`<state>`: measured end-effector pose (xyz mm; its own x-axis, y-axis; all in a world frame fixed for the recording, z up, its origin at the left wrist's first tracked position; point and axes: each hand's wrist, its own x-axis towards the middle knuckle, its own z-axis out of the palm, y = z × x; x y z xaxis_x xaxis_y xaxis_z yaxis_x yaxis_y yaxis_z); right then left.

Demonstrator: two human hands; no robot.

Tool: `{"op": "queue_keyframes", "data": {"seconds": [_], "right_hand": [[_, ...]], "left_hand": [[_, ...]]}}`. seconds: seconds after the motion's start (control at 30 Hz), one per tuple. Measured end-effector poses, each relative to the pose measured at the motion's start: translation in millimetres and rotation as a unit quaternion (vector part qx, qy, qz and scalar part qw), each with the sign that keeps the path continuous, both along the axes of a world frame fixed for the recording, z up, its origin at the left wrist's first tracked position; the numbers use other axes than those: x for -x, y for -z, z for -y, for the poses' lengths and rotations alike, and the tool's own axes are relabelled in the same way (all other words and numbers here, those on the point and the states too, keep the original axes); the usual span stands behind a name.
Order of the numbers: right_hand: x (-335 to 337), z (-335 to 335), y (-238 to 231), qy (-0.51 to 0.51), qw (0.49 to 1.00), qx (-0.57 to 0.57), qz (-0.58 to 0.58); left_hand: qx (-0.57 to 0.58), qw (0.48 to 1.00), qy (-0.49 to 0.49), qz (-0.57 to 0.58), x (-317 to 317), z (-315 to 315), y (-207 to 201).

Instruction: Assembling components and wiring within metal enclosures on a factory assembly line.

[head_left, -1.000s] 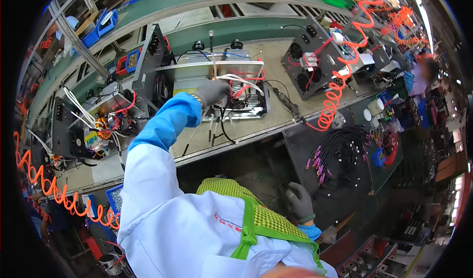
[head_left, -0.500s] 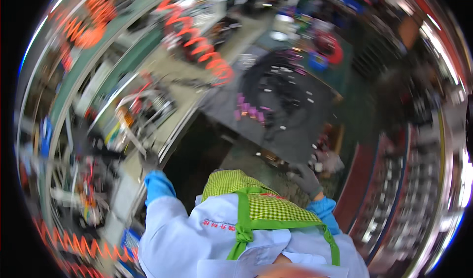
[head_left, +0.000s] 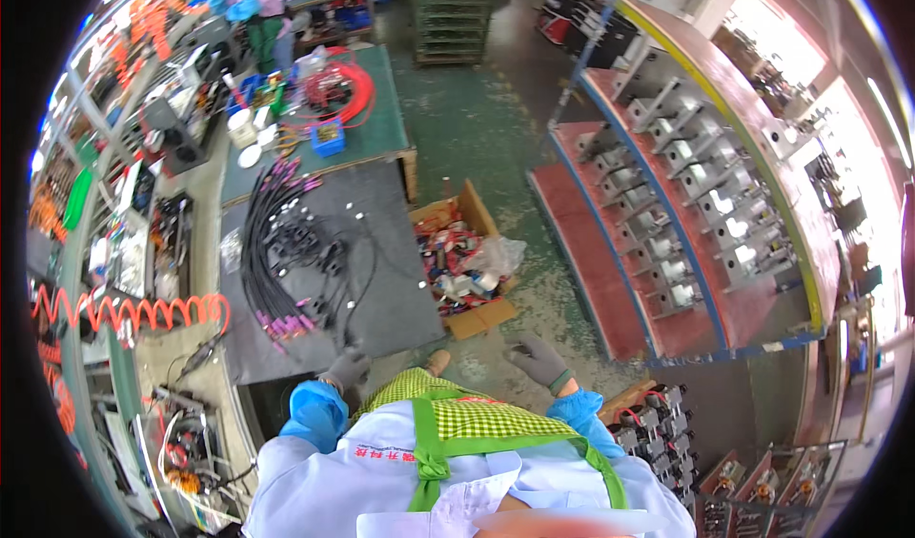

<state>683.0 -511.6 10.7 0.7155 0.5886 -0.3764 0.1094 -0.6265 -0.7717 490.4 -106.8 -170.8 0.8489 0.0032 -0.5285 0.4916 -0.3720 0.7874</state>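
My left hand [head_left: 349,368], in a grey glove, is at the near edge of the black mat [head_left: 393,281], its fingers loosely apart and nothing visible in them. Close to it on the mat lies a bundle of black cables [head_left: 250,262] with purple ends, along with a heap of black cable parts [head_left: 303,238]. My right hand [head_left: 540,362], also gloved in grey, hangs over the floor near the cardboard box [head_left: 481,319]. Its fingers are spread and hold nothing. Blue sleeve covers show on both forearms.
The box holds mixed scrap. On the right stands a red tiered rack [head_left: 610,252] with metal parts. A coiled orange hose [head_left: 133,309] crosses the left bench. Red tubing [head_left: 357,95] and a blue bin [head_left: 328,138] sit farther back. Another person [head_left: 257,4] stands far left.
The view has swung to the right and sharpened. My left hand has left the side bench and is now beside the mat's near edge. My right hand remains out over the floor.
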Motion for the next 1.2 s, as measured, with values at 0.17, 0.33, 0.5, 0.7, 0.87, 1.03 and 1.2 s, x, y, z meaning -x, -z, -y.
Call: {"op": "queue_keyframes", "data": {"seconds": [0.17,0.33,0.5,0.7,0.87,1.03,1.2], "right_hand": [[-58.7,43.6,-6.2,0.166,0.981,-0.084,0.058],[-101.3,127.4,-91.2,0.289,0.934,-0.040,0.208],[-164.6,206.1,-218.2,0.433,0.789,-0.203,0.386],[-342.7,307.2,-349.7,0.479,0.626,-0.063,0.613],[-477.0,350.9,-387.7,0.564,0.548,0.108,0.608],[-520.1,396.8,-396.1,0.516,0.549,0.053,0.655],[-421.8,370.6,-385.8,0.424,0.620,-0.136,0.646]], "left_hand": [[-0.018,0.990,-0.022,0.138,-164.4,12.6,-43.9],[0.002,0.995,0.001,0.099,-253.4,55.7,-38.6],[0.056,0.988,0.110,0.097,-308.4,140.7,-46.1],[0.056,0.976,0.149,0.148,-367.7,288.1,-145.7],[0.099,0.956,0.237,0.143,-387.5,365.7,-180.3],[0.173,0.943,0.263,0.110,-428.7,416.1,-189.0],[0.315,0.906,0.241,0.152,-504.6,471.4,-247.8]]}}
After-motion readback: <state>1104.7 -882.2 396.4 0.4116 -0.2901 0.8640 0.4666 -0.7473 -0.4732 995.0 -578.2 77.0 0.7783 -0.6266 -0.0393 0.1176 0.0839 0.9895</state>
